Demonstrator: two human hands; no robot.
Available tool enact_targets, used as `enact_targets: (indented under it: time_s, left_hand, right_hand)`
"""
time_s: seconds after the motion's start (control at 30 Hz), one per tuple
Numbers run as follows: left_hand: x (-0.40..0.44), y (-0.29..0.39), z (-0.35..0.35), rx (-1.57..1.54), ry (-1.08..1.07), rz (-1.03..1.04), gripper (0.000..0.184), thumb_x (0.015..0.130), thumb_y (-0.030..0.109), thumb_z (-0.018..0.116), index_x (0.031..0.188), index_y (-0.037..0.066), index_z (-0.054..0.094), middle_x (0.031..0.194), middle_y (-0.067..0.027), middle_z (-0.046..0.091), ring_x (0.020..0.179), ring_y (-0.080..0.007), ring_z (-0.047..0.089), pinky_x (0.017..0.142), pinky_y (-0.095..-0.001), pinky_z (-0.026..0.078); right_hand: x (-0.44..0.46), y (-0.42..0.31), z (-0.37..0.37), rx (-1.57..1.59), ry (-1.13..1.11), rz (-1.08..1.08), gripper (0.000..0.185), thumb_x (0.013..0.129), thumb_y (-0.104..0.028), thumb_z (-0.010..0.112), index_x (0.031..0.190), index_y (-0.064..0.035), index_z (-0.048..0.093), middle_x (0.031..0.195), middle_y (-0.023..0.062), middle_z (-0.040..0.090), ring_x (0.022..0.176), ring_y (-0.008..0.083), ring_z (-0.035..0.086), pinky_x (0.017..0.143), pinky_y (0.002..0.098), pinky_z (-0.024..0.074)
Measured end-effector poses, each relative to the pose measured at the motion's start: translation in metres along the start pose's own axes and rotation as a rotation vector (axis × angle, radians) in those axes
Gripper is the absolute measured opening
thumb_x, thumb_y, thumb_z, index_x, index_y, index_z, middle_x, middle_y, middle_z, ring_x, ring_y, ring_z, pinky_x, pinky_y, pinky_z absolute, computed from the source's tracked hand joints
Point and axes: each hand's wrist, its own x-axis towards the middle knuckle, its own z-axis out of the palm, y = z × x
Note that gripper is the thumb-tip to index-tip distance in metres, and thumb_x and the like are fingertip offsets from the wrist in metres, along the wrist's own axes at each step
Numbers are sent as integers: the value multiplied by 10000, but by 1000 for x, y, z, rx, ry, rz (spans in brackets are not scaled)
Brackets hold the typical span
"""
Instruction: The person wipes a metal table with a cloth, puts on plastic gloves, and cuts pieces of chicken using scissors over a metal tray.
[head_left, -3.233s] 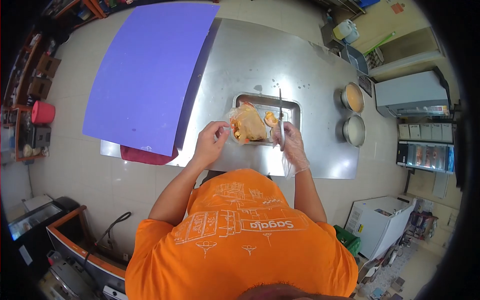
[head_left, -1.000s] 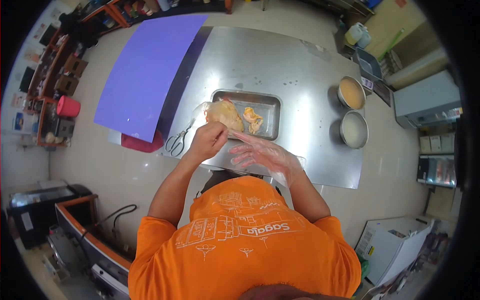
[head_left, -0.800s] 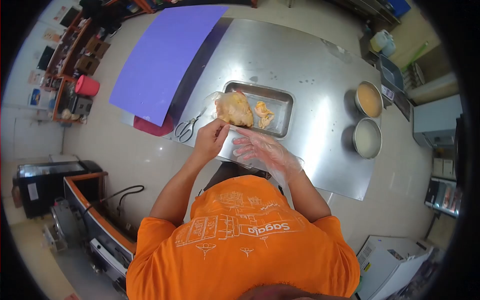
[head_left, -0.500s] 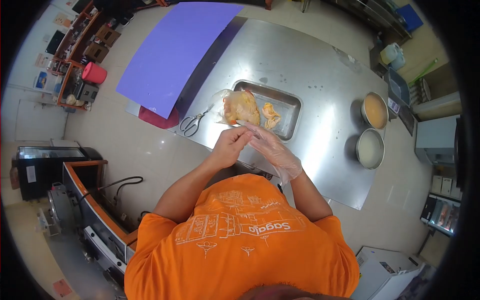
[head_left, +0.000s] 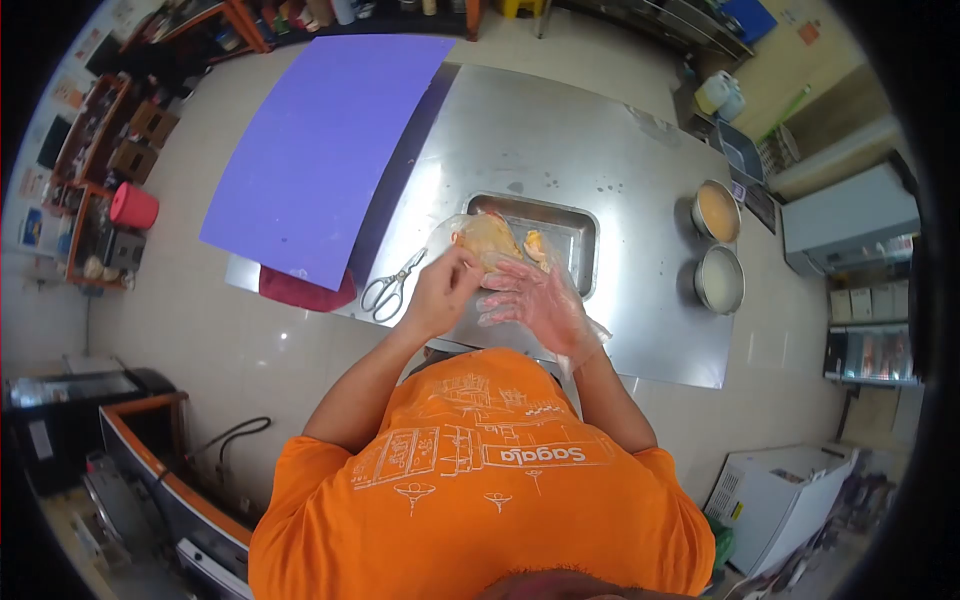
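Note:
My right hand (head_left: 543,303) wears a loose clear plastic glove, palm showing and fingers spread toward the left. Bare, my left hand (head_left: 440,296) is closed close to the gloved fingertips; whatever it pinches, if anything, I cannot make out. Just beyond both hands, a clear plastic bag of raw, yellowish poultry (head_left: 488,238) leans over the left side of a metal tray (head_left: 594,232). Inside the tray lies a smaller yellow-orange piece of meat (head_left: 536,245), partly hidden by the glove. Kitchen scissors (head_left: 388,290) rest on the table, left of my left hand.
The steel table (head_left: 560,125) carries a big purple board (head_left: 325,150) at left, with a dark red item (head_left: 305,287) under its near corner. Two metal bowls, one with orange liquid (head_left: 716,211) and one with whitish contents (head_left: 719,280), stand near the right edge.
The gloved right hand has turned palm up and spread its fingers. My left hand has drawn slightly left, away from it. The whole view has shifted with my head.

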Motion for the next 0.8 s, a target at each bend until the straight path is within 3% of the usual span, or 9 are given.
enact_targets:
  time_s: [0.1, 0.13, 0.23, 0.43, 0.47, 0.57, 0.6, 0.7, 0.8]
  left_hand:
    - [6, -1, -19, 47, -335, 9, 164, 971, 155, 588, 933, -5, 600, 699, -126, 584, 626, -204, 556, 616, -333, 451]
    - [10, -2, -24, 85, -360, 109, 162, 963, 145, 577, 922, -11, 589, 721, -196, 596, 654, -343, 592, 632, -397, 466]
    - [22, -19, -37, 163, -501, 203, 170, 973, 148, 562, 916, -12, 568, 783, -226, 615, 731, -431, 606, 663, -456, 479]
    - [41, -47, -40, 224, -560, 421, 150, 986, 148, 547, 947, 3, 537, 851, -236, 617, 799, -462, 609, 700, -512, 482]
    - [46, -51, -38, 189, -535, 454, 175, 1003, 155, 544, 940, -7, 559, 817, -223, 608, 726, -397, 618, 664, -459, 484]
    - [38, -48, -15, -83, -461, 128, 200, 1019, 164, 556, 937, -17, 581, 741, -163, 587, 640, -247, 569, 612, -381, 457]
    - [31, -46, -6, -195, -498, 101, 222, 1022, 172, 578, 907, -17, 599, 677, -81, 528, 634, -126, 461, 580, -313, 409]
    - [9, -48, 16, -216, -852, 28, 191, 1010, 156, 596, 895, 2, 592, 693, -11, 513, 669, -90, 450, 595, -277, 389]
    - [8, -33, 32, -226, -856, 105, 237, 1015, 177, 601, 869, -11, 595, 660, -5, 484, 652, -71, 424, 564, -281, 373]
  right_hand:
    - [3, 12, 14, -35, 56, -41, 869, 985, -734, 309, 1444, -15, 479, 1239, 168, 645, 1134, 308, 636, 957, 438, 520]
    - [5, 15, 17, -88, 92, -47, 878, 980, -739, 313, 1445, -12, 475, 1235, 169, 647, 1129, 309, 638, 956, 443, 522]
    - [5, 19, 30, -174, 176, -28, 914, 957, -763, 334, 1458, -9, 458, 1238, 168, 651, 1141, 307, 635, 966, 451, 519]
    - [-20, 35, 50, 3, 269, -77, 972, 931, -795, 324, 1492, -7, 421, 1426, 203, 541, 1287, 341, 549, 1053, 486, 461]
    - [-25, 40, 52, 62, 272, -106, 981, 929, -801, 312, 1499, -8, 411, 1470, 210, 507, 1318, 349, 526, 1070, 496, 447]
    - [-38, 49, 69, 230, 345, -233, 947, 946, -794, 273, 1523, -54, 397, 1549, 202, 413, 1347, 325, 483, 1087, 478, 421]
    - [-45, 52, 70, 268, 358, -280, 948, 945, -796, 258, 1529, -61, 389, 1554, 200, 407, 1356, 325, 472, 1091, 483, 416]
    - [-66, 57, 69, 344, 385, -397, 952, 946, -798, 220, 1542, -70, 365, 1558, 200, 398, 1375, 333, 452, 1100, 503, 405]
    - [-94, 61, 64, 358, 413, -475, 959, 951, -793, 204, 1544, -54, 351, 1543, 216, 414, 1373, 360, 454, 1105, 529, 400]
